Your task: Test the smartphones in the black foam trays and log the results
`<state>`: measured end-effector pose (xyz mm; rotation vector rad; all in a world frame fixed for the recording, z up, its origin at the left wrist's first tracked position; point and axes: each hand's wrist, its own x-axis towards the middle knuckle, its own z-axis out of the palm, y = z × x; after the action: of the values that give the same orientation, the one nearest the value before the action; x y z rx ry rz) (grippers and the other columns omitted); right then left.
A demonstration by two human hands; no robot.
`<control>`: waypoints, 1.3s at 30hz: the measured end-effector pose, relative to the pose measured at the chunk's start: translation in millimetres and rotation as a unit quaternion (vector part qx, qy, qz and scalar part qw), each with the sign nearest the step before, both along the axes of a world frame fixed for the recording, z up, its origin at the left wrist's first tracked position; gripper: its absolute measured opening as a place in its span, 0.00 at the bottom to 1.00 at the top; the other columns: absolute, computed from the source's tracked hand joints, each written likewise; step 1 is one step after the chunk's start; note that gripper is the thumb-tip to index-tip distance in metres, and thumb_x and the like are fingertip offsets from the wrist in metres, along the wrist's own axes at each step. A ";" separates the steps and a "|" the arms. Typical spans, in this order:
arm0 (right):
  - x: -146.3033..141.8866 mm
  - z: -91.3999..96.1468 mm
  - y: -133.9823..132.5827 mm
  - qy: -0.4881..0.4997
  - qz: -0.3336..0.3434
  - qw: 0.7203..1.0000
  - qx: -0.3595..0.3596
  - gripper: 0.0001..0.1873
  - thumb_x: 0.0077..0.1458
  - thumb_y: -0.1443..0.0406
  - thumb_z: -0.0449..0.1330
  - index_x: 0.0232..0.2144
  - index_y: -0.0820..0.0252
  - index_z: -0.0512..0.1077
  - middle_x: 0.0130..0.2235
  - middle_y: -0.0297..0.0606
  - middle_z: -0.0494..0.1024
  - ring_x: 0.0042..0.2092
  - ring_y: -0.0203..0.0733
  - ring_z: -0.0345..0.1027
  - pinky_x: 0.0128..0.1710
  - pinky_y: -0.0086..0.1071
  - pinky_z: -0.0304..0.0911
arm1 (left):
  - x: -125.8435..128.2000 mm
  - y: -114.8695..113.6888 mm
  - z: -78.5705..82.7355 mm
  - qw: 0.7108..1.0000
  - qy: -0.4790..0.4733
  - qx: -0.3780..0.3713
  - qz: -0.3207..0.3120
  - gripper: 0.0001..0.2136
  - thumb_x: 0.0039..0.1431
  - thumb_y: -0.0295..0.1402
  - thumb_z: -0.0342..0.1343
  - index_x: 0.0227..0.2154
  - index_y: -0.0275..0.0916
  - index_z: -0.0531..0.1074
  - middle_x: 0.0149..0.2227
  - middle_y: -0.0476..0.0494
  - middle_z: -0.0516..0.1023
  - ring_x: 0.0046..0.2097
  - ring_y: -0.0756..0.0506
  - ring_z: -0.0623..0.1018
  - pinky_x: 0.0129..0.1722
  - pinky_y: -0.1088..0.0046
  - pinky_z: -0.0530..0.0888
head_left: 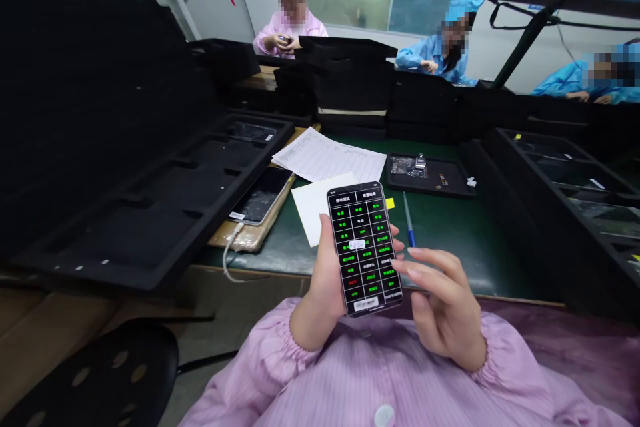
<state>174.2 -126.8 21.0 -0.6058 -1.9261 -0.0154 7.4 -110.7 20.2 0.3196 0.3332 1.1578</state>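
Over the lap, before the green surface (pixel 450 240): left hand (pixel 324 273) clamped round a lit phone (pixel 365 247), upright, screen a grid of green labels; right hand (pixel 443 310) loose, fingers (pixel 425 259) spread, tips at the phone's right edge. Beyond: white slip (pixel 313 207), printed sheet (pixel 330 157), blue pen (pixel 409 220), small black tray (pixel 450 180). Leftward: second phone (pixel 260 197), cabled, beside black foam tray (pixel 150 213).
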 end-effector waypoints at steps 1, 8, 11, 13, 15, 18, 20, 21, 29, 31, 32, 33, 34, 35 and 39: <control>-0.9 -0.5 -0.3 0.000 0.000 1.000 -0.004 0.26 0.55 0.73 0.54 0.56 0.53 0.66 0.42 0.38 0.82 0.49 0.48 0.74 0.46 0.43 0.69 | 1.0 -0.3 0.1 1.000 0.000 -0.001 -0.001 0.35 0.60 0.63 0.42 0.45 0.34 0.76 0.41 0.39 0.82 0.41 0.42 0.82 0.44 0.65 0.79; -3.2 -11.9 1.2 0.011 -0.012 1.000 -0.026 0.28 0.57 0.70 0.53 0.60 0.54 0.62 0.50 0.42 0.79 0.58 0.52 0.66 0.52 0.50 0.65 | 5.0 -1.9 4.3 0.999 0.033 -0.001 0.004 0.35 0.61 0.63 0.40 0.44 0.35 0.77 0.40 0.37 0.82 0.45 0.37 0.81 0.46 0.59 0.78; -5.6 -16.1 2.3 -0.006 -0.016 0.999 -0.048 0.29 0.60 0.66 0.52 0.63 0.56 0.57 0.55 0.45 0.75 0.63 0.54 0.60 0.60 0.55 0.58 | 5.0 -3.5 4.3 0.999 0.035 -0.009 -0.005 0.35 0.61 0.62 0.39 0.46 0.36 0.76 0.42 0.36 0.81 0.51 0.34 0.79 0.50 0.55 0.76; -7.5 -17.3 2.9 -0.025 -0.013 0.998 -0.053 0.28 0.63 0.63 0.50 0.64 0.57 0.55 0.57 0.45 0.74 0.66 0.54 0.56 0.64 0.57 0.51 | 4.9 -4.6 4.0 0.999 0.034 -0.014 -0.004 0.34 0.62 0.61 0.40 0.46 0.36 0.76 0.43 0.35 0.81 0.53 0.33 0.78 0.52 0.53 0.74; -8.7 -17.4 3.2 -0.048 -0.008 0.997 -0.055 0.27 0.65 0.59 0.48 0.65 0.56 0.54 0.58 0.44 0.74 0.68 0.54 0.54 0.66 0.58 0.45 | 4.9 -5.3 4.0 0.999 0.036 -0.018 -0.006 0.34 0.61 0.62 0.41 0.46 0.36 0.76 0.42 0.35 0.81 0.54 0.32 0.77 0.54 0.52 0.73; -7.3 -17.5 2.8 -0.048 -0.004 0.998 -0.048 0.27 0.66 0.56 0.47 0.64 0.56 0.56 0.57 0.43 0.75 0.67 0.53 0.55 0.67 0.56 0.42 | 4.7 -5.3 5.0 0.999 0.043 -0.020 -0.012 0.35 0.61 0.62 0.40 0.45 0.35 0.77 0.42 0.35 0.81 0.53 0.32 0.78 0.53 0.51 0.74; -4.7 -18.0 1.7 -0.015 -0.005 0.999 -0.036 0.26 0.65 0.57 0.48 0.63 0.56 0.58 0.55 0.43 0.77 0.66 0.53 0.57 0.67 0.55 0.44 | 4.2 -4.7 5.8 0.999 0.046 -0.013 -0.012 0.35 0.61 0.62 0.39 0.44 0.35 0.77 0.42 0.34 0.82 0.51 0.33 0.79 0.51 0.53 0.75; -3.2 -18.3 0.9 0.001 -0.007 0.999 -0.031 0.25 0.64 0.58 0.49 0.62 0.55 0.60 0.53 0.42 0.78 0.65 0.52 0.59 0.67 0.55 0.46 | 3.8 -4.2 5.9 0.999 0.046 -0.009 -0.013 0.36 0.61 0.62 0.38 0.43 0.34 0.77 0.41 0.34 0.82 0.49 0.33 0.80 0.49 0.54 0.76; -1.4 -15.9 -3.1 -0.002 -0.033 0.999 -0.014 0.21 0.59 0.66 0.51 0.54 0.52 0.67 0.46 0.36 0.82 0.58 0.51 0.68 0.65 0.52 0.48 | 1.4 -3.0 2.8 0.999 0.035 -0.024 0.000 0.34 0.62 0.60 0.39 0.44 0.34 0.77 0.41 0.36 0.83 0.40 0.38 0.82 0.42 0.61 0.78; -1.1 -14.5 -3.6 -0.007 -0.028 0.999 -0.017 0.20 0.60 0.65 0.51 0.55 0.53 0.67 0.46 0.37 0.82 0.58 0.52 0.68 0.65 0.52 0.47 | 1.5 -3.7 4.3 0.999 0.038 -0.023 -0.010 0.36 0.62 0.61 0.38 0.43 0.33 0.78 0.39 0.35 0.83 0.40 0.38 0.82 0.40 0.62 0.78; -0.3 -14.2 -4.1 -0.005 -0.025 1.000 -0.016 0.20 0.62 0.64 0.50 0.55 0.53 0.67 0.46 0.38 0.82 0.58 0.52 0.68 0.65 0.52 0.46 | 1.7 -4.1 5.6 0.999 0.037 -0.021 -0.015 0.37 0.62 0.62 0.37 0.43 0.33 0.78 0.39 0.35 0.83 0.40 0.38 0.82 0.39 0.62 0.78; 0.7 -14.3 -4.8 0.000 -0.024 1.000 -0.013 0.19 0.63 0.63 0.49 0.55 0.54 0.67 0.46 0.39 0.81 0.57 0.52 0.68 0.65 0.52 0.47 | 1.9 -4.5 7.3 0.999 0.036 -0.018 -0.016 0.38 0.62 0.62 0.36 0.43 0.33 0.78 0.39 0.35 0.83 0.39 0.38 0.82 0.39 0.62 0.79; 1.8 -14.9 -5.7 0.011 -0.024 1.000 -0.009 0.19 0.64 0.63 0.48 0.55 0.55 0.67 0.46 0.40 0.81 0.56 0.52 0.68 0.63 0.52 0.48 | 2.1 -4.9 9.1 0.999 0.036 -0.015 -0.011 0.38 0.62 0.62 0.35 0.43 0.32 0.78 0.40 0.35 0.83 0.39 0.39 0.82 0.39 0.62 0.79; 2.7 -15.9 -6.6 0.026 -0.027 0.999 -0.007 0.18 0.65 0.62 0.48 0.55 0.55 0.67 0.46 0.41 0.80 0.55 0.51 0.68 0.61 0.51 0.51 | 2.3 -5.4 11.0 0.999 0.038 -0.012 -0.001 0.38 0.63 0.61 0.34 0.43 0.32 0.78 0.41 0.35 0.83 0.40 0.39 0.82 0.40 0.63 0.79; 1.3 -21.5 -11.1 0.112 -0.040 0.986 -0.116 0.15 0.65 0.61 0.52 0.52 0.55 0.67 0.45 0.42 0.76 0.49 0.49 0.69 0.50 0.46 0.63 | 3.3 -8.9 16.8 0.998 0.051 -0.015 0.042 0.38 0.65 0.59 0.34 0.44 0.30 0.78 0.43 0.35 0.83 0.44 0.41 0.82 0.43 0.68 0.78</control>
<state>175.6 -137.9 -0.5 -0.8056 -1.6952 0.2200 10.7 -119.5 37.0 0.3420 0.4578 1.2211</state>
